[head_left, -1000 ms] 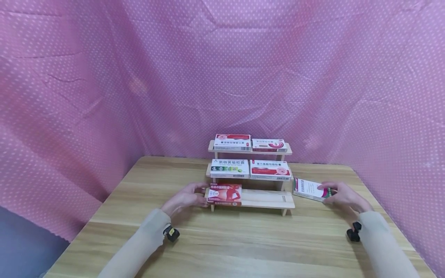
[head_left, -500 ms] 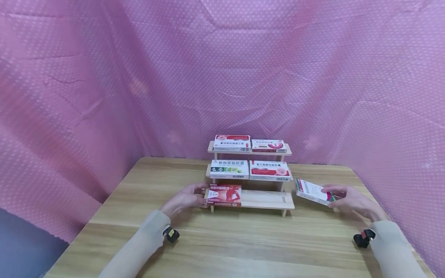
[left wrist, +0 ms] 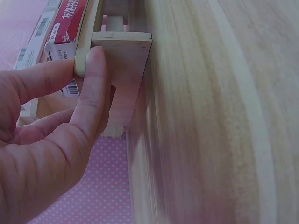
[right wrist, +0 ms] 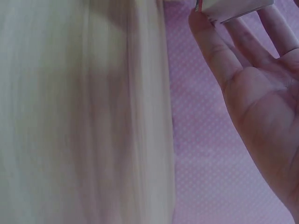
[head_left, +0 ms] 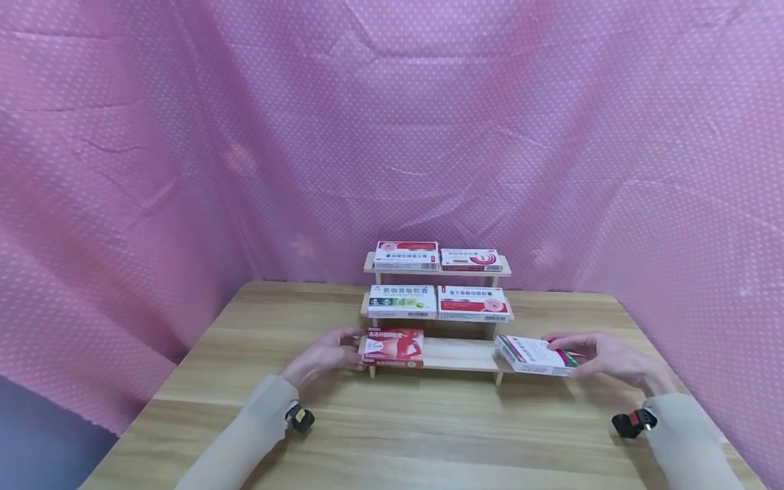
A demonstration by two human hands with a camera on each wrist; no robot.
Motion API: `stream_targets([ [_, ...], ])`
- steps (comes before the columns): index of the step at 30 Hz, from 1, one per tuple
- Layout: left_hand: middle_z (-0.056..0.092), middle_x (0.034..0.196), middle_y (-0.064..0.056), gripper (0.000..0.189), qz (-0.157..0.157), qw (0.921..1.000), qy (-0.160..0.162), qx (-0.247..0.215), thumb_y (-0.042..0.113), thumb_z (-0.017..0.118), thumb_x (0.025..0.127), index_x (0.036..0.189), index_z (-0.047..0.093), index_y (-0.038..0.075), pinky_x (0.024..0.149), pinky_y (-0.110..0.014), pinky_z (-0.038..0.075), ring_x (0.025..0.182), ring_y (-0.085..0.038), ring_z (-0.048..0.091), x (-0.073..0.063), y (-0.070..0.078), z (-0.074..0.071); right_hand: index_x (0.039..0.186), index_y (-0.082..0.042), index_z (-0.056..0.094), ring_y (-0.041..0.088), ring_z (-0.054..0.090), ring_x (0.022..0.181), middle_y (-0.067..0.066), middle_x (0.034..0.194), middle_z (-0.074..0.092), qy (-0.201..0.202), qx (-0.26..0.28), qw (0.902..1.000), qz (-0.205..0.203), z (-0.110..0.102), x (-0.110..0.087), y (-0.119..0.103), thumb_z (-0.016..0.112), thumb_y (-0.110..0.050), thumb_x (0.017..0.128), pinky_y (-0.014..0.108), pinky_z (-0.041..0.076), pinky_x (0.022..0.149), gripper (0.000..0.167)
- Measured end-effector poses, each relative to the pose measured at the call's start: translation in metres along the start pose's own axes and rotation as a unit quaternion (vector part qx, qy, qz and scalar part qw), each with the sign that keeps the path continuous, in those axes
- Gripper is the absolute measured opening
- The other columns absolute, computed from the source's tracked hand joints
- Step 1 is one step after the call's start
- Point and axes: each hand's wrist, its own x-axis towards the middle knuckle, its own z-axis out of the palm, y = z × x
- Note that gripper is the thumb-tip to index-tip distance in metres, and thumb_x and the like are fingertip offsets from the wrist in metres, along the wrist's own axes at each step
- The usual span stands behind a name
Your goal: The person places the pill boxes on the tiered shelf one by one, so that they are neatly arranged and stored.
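My left hand (head_left: 324, 355) pinches the left end of the lowest board of a three-tier wooden display stand (head_left: 459, 354). In the left wrist view, thumb and fingers clasp that board end, just beside a red medicine box (left wrist: 67, 23). My right hand (head_left: 612, 359) grips a white medicine box (head_left: 539, 355) with green and magenta ends by its right end. This box is tilted, and its left end overlaps the right end of the lowest board in the head view. Only a corner of it shows in the right wrist view, between the fingertips.
Two medicine boxes lie on the middle tier, among them a green-striped one (head_left: 402, 301). Two more sit on the top tier, one a red-and-white box (head_left: 407, 256). A pink dotted curtain (head_left: 392, 136) hangs behind the wooden table (head_left: 392, 429).
The right hand has lifted the white medicine box off the table and brought it left to the lowest board's right end. The left hand keeps its place on the stand.
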Motion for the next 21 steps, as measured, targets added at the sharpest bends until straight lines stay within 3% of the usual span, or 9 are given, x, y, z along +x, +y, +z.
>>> stream_targets([
  [5,0.045,0.136,-0.028,0.08,-0.011,0.9998,0.007,-0.012,-0.014,0.06,0.078,0.15,0.028,-0.004,0.09,-0.037,0.059,0.097,-0.028,0.066,0.0,0.001,0.001,0.134,-0.002,0.057,-0.005,0.048,0.125,0.006,0.151,0.045,0.005,-0.015,0.9998,0.009,0.01,0.008,-0.007,0.068,0.002,0.085,0.014,0.041,0.099,0.05],
  [11,0.047,0.135,-0.029,0.081,-0.001,1.0,-0.001,0.003,-0.012,0.062,0.078,0.151,0.027,-0.003,0.09,-0.037,0.059,0.097,-0.026,0.066,0.0,0.001,0.001,0.134,-0.002,0.058,0.0,0.055,0.12,0.024,0.147,0.045,0.017,-0.03,0.9994,0.01,0.025,0.021,-0.014,0.074,-0.005,0.083,0.015,0.046,0.097,0.054],
  [18,0.047,0.134,-0.029,0.08,0.0,1.0,-0.005,0.007,-0.012,0.061,0.079,0.151,0.026,-0.004,0.09,-0.037,0.058,0.096,-0.026,0.066,-0.001,0.002,0.001,0.135,-0.003,0.056,-0.002,0.056,0.119,0.025,0.146,0.046,0.036,-0.022,0.999,0.017,0.047,0.038,-0.027,0.077,-0.009,0.081,0.014,0.047,0.097,0.059],
  [21,0.047,0.135,-0.028,0.08,-0.008,0.9999,0.0,0.008,-0.011,0.061,0.079,0.151,0.026,-0.003,0.09,-0.036,0.058,0.098,-0.026,0.066,-0.001,0.002,0.001,0.134,-0.002,0.057,0.006,0.054,0.125,0.025,0.146,0.046,0.052,-0.037,0.9979,0.009,0.056,0.044,-0.031,0.078,-0.011,0.081,0.011,0.044,0.099,0.058],
])
